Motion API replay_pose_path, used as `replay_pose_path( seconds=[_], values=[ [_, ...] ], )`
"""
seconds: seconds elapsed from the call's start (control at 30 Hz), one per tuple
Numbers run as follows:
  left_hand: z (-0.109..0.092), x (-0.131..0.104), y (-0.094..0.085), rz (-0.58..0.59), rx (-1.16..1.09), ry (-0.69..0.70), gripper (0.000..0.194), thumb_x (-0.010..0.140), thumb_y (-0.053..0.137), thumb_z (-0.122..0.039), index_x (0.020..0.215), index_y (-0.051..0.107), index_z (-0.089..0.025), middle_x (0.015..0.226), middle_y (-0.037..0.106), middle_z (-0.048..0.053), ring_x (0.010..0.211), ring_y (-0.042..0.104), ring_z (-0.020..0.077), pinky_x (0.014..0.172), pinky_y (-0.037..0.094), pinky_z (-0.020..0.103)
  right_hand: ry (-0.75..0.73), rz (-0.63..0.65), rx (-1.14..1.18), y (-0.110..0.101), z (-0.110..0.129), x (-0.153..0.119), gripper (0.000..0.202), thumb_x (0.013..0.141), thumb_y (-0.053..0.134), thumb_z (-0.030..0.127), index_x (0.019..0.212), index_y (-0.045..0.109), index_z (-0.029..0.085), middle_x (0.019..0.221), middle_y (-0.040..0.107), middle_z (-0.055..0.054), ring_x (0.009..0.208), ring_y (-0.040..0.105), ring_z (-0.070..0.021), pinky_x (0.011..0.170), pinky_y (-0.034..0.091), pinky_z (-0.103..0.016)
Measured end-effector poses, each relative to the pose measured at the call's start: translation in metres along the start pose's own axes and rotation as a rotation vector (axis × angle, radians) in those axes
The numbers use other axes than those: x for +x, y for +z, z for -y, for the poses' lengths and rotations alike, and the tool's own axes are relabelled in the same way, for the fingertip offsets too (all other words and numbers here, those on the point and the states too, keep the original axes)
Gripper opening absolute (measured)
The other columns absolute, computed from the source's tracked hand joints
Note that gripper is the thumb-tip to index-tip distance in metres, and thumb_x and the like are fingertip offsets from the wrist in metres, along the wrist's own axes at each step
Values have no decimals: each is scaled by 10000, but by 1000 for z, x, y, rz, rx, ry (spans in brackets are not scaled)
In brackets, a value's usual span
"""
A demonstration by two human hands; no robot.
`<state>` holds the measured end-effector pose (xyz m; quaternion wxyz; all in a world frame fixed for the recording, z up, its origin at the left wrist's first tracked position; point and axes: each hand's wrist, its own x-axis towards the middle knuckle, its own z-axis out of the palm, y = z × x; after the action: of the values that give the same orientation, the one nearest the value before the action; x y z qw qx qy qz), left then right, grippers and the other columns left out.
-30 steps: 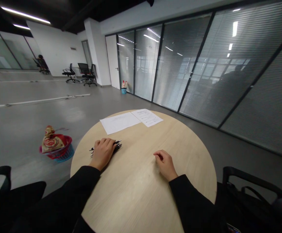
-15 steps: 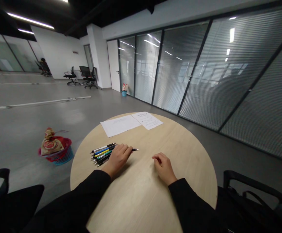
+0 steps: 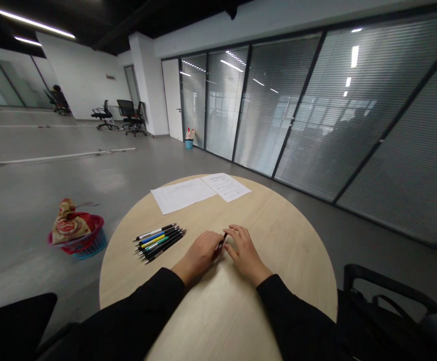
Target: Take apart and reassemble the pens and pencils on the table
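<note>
My left hand [image 3: 201, 251] is closed around a dark pen [image 3: 224, 238], just above the middle of the table. Most of that pen is hidden by my fingers; only its dark end sticks out toward the right. Beside that end is my right hand [image 3: 244, 252], thumb and fingers apart. Whether its fingertips touch the pen is hard to make out. To the left of my hands lies a bunch of pens [image 3: 158, 242], side by side and slanted, in white, blue, yellow, green and black.
Two printed paper sheets [image 3: 183, 194] lie at the far side of the round wooden table [image 3: 289, 225]. On the floor to the left stands a basket [image 3: 96, 240] with a paper bag [image 3: 72, 225] in it. A black chair [image 3: 391, 288] is at the right.
My left hand has moved right, away from the pen bunch, carrying the pen. My right hand has shifted slightly up and left and spread its fingers; the two hands now meet.
</note>
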<state>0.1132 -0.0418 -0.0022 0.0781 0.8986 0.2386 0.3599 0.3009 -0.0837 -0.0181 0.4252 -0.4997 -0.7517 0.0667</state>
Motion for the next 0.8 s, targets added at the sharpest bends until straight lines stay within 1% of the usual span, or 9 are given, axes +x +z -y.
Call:
replay_pose_path(
  seconds=[0.1,0.17,0.23,0.3,0.37,0.47,0.67,0.8],
  values=[
    [-1,-5,2,-57,-189,-228,115,943,530,-264,994,613,-202,892,677,66,812,618,190,775,474,318,5,11,-22,0,-3,1,263,933,577,182,1178,657,231,1272,587,-131,1219,491,-288,1053,428,-513],
    [-1,-6,2,-89,-310,-355,97,922,572,-281,949,620,-202,861,671,44,788,621,178,744,477,295,16,41,-29,-2,-6,0,171,942,575,180,1061,691,221,1146,652,-113,1121,543,-278,994,458,-482],
    [2,-7,0,-87,-416,-433,120,897,615,-308,903,634,-190,830,661,34,763,614,173,710,474,282,38,79,-23,-6,-10,-3,129,947,585,191,1003,699,213,1012,694,-90,1006,586,-262,923,482,-444],
    [6,-8,-2,-59,-503,-474,158,879,643,-333,893,654,-177,836,667,40,767,615,177,709,477,283,64,98,-6,-10,-14,-5,118,945,604,212,1006,705,210,971,712,-78,955,609,-250,891,487,-417],
    [12,-9,-5,-24,-565,-494,189,870,655,-353,901,672,-167,851,680,51,784,622,186,731,483,295,84,98,20,-13,-18,-8,128,940,618,228,1023,713,211,987,722,-75,946,627,-238,887,487,-396],
    [18,-9,-10,10,-607,-518,212,861,663,-368,904,692,-163,865,697,59,808,633,197,762,486,310,116,79,66,-17,-23,-12,157,934,616,229,1042,729,214,989,729,-70,912,650,-217,861,501,-362],
    [26,-9,-15,26,-634,-594,255,823,702,-399,910,706,-160,833,700,49,770,629,191,723,474,304,178,7,134,-24,-27,-14,201,924,588,228,1040,752,214,972,740,-72,873,671,-207,823,528,-344],
    [31,-10,-14,-1,-665,-637,293,793,730,-421,909,713,-153,778,686,41,722,618,180,671,466,290,212,-33,178,-26,-30,-14,213,908,581,231,1023,760,209,956,749,-69,861,678,-205,817,533,-348]
  ],
)
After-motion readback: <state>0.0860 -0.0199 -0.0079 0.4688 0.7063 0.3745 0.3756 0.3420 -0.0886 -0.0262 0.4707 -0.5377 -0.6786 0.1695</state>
